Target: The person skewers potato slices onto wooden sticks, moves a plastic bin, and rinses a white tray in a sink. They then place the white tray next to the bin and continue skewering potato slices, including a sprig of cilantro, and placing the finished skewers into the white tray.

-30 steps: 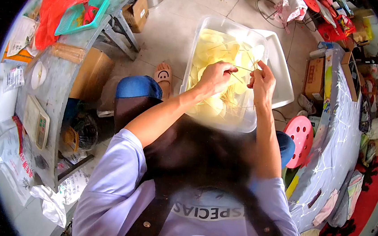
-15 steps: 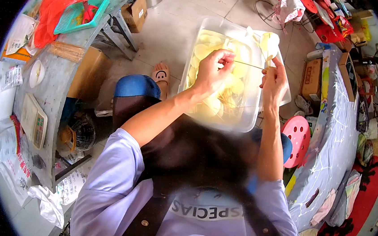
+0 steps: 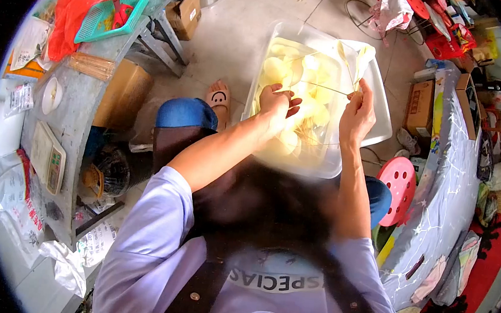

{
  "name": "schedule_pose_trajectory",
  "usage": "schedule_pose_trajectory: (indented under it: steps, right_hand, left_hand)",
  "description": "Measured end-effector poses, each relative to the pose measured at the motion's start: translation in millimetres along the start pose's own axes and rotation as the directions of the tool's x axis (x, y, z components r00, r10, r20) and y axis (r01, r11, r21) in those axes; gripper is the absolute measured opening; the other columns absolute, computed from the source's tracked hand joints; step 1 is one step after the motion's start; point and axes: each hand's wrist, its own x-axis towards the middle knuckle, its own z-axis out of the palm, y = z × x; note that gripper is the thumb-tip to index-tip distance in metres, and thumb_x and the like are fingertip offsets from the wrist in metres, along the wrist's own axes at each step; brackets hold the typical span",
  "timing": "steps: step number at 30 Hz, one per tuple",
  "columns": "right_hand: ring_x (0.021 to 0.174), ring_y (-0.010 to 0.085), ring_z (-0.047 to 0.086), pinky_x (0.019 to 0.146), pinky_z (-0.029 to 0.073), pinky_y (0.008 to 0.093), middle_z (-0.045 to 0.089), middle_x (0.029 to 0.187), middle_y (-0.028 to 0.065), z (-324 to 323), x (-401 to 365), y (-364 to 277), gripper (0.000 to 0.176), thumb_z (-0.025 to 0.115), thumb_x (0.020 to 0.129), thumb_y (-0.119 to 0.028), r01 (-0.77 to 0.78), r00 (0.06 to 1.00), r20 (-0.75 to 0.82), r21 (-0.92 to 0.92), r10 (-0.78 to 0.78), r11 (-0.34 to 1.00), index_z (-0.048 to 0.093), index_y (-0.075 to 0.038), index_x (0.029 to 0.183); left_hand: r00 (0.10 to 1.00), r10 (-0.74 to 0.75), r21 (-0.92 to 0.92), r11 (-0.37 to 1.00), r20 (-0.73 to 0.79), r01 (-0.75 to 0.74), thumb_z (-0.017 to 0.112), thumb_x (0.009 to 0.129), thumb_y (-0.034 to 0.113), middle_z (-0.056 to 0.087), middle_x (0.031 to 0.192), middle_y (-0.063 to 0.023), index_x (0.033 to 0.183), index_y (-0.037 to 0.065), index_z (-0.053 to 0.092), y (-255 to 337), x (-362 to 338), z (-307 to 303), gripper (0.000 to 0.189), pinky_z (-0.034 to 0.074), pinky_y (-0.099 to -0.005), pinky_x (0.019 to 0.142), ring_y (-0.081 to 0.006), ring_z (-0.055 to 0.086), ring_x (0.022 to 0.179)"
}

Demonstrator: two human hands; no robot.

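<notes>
A translucent plastic bin sits before my knees, filled with pale yellow round slices, which look like potato, and thin skewers. My left hand is over the bin's near-left part, close above the slices, its fingers loosely bent and apart, with nothing visible in them. At the bin's right edge, my right hand pinches thin wooden skewers. One skewer points left across the bin. Pale slices stand up beyond the right fingertips on other skewers.
A white lid or tray lies right of the bin. On the left table are a bundle of skewers, a green basket, a red bag and a scale. A pink stool stands at right.
My left hand has moved away from the skewer, down and left over the slices, and its fingers have opened. My right hand keeps its skewers and has shifted slightly left.
</notes>
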Motion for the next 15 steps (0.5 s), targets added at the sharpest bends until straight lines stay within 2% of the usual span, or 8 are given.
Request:
schedule_pose_trajectory:
  steps: [2, 3, 4, 8, 11, 13, 14, 15]
  right_hand:
    - [0.066, 0.0206, 0.058, 0.064, 0.047, 0.0325, 0.058, 0.075, 0.0087, -0.3, -2.1, 6.4, 0.034, 0.051, 0.085, 0.001, 0.114, 0.993, -0.013, -0.017, -0.114, 0.993, 0.057, -0.007, 0.117]
    - [0.066, 0.021, 0.058, 0.064, 0.047, 0.0327, 0.059, 0.076, 0.009, -0.9, -4.6, 5.7, 0.034, 0.051, 0.085, 0.001, 0.118, 0.993, -0.009, -0.002, -0.118, 0.993, 0.057, -0.007, 0.117]
    - [0.067, 0.0214, 0.058, 0.064, 0.047, 0.0329, 0.059, 0.077, 0.0093, -1.8, -8.9, 4.1, 0.034, 0.051, 0.085, 0.002, 0.123, 0.992, -0.005, 0.012, -0.122, 0.992, 0.057, -0.007, 0.117]
    - [0.077, 0.0264, 0.061, 0.068, 0.048, 0.0353, 0.061, 0.086, 0.0145, -2.0, -30.8, -6.3, 0.032, 0.052, 0.087, 0.0, 0.042, 0.998, 0.048, 0.088, -0.046, 0.995, 0.056, -0.006, 0.118]
    - [0.078, 0.0297, 0.06, 0.069, 0.048, 0.0365, 0.06, 0.091, 0.0173, -4.7, -50.6, -18.8, 0.032, 0.053, 0.088, -0.001, 0.024, 0.99, 0.135, 0.05, -0.03, 0.998, 0.055, -0.004, 0.119]
    - [0.078, 0.0299, 0.06, 0.069, 0.048, 0.0366, 0.06, 0.091, 0.0176, -10.8, -60.8, -29.9, 0.032, 0.053, 0.088, -0.002, -0.01, 0.978, 0.21, 0.075, -0.006, 0.997, 0.055, -0.004, 0.12]
    - [0.077, 0.0264, 0.06, 0.068, 0.048, 0.0354, 0.061, 0.092, 0.016, -11.3, -65.7, -25.2, 0.035, 0.054, 0.088, -0.002, -0.01, 0.974, 0.224, 0.099, -0.012, 0.995, 0.054, -0.005, 0.123]
    - [0.075, 0.0241, 0.06, 0.067, 0.048, 0.034, 0.061, 0.092, 0.0149, -11.7, -68.8, -21.2, 0.038, 0.055, 0.087, -0.002, -0.074, 0.966, 0.256, 0.131, 0.038, 0.989, 0.053, -0.005, 0.125]
  left_hand:
    - [0.979, -0.188, -0.028, 0.981, 0.082, 0.191, 0.051, 0.092, 0.007, 0.056, 0.103, -0.0167, 0.123, 0.001, 0.035, -9.3, 22.8, -8.5, 0.036, 0.047, -0.0229, 0.049, -0.0148, 0.058, 0.069]
    - [0.952, -0.278, -0.034, 0.958, 0.126, 0.285, 0.051, 0.093, 0.01, 0.057, 0.102, -0.0168, 0.122, 0.001, 0.036, -5.9, 21.6, -8.6, 0.034, 0.044, -0.0213, 0.046, -0.0123, 0.056, 0.066]
    - [0.951, -0.287, -0.051, 0.954, 0.112, 0.294, 0.049, 0.096, 0.018, 0.059, 0.101, -0.0167, 0.114, 0.002, 0.04, -5.5, 14.4, -4.0, 0.026, 0.035, -0.019, 0.041, -0.008, 0.048, 0.057]
    - [0.885, -0.349, -0.14, 0.904, 0.308, 0.405, 0.052, 0.095, 0.022, 0.06, 0.104, -0.0143, 0.109, 0.005, 0.044, -18.0, 9.1, 0.2, 0.023, 0.036, -0.0171, 0.042, -0.0063, 0.046, 0.054]
    - [0.832, -0.334, -0.166, 0.881, 0.442, 0.442, 0.055, 0.094, 0.02, 0.06, 0.095, -0.0075, 0.105, 0.006, 0.048, -18.8, 9.5, -1.1, 0.019, 0.035, -0.0168, 0.041, -0.0046, 0.044, 0.052]
    - [0.833, -0.336, -0.128, 0.894, 0.44, 0.429, 0.059, 0.091, 0.02, 0.058, 0.082, -0.0037, 0.096, 0.005, 0.053, -21.7, 18.0, -3.4, 0.017, 0.031, -0.0178, 0.04, -0.0044, 0.04, 0.05]
    - [0.832, -0.337, -0.108, 0.9, 0.44, 0.422, 0.061, 0.09, 0.02, 0.056, 0.075, -0.0018, 0.091, 0.005, 0.055, -22.7, 22.8, -4.0, 0.016, 0.029, -0.0182, 0.039, -0.0044, 0.038, 0.049]
    - [0.829, -0.337, -0.084, 0.906, 0.446, 0.414, 0.061, 0.089, 0.018, 0.054, 0.072, -0.0009, 0.088, 0.005, 0.055, -22.3, 25.2, -4.0, 0.014, 0.028, -0.0184, 0.039, -0.0048, 0.037, 0.048]
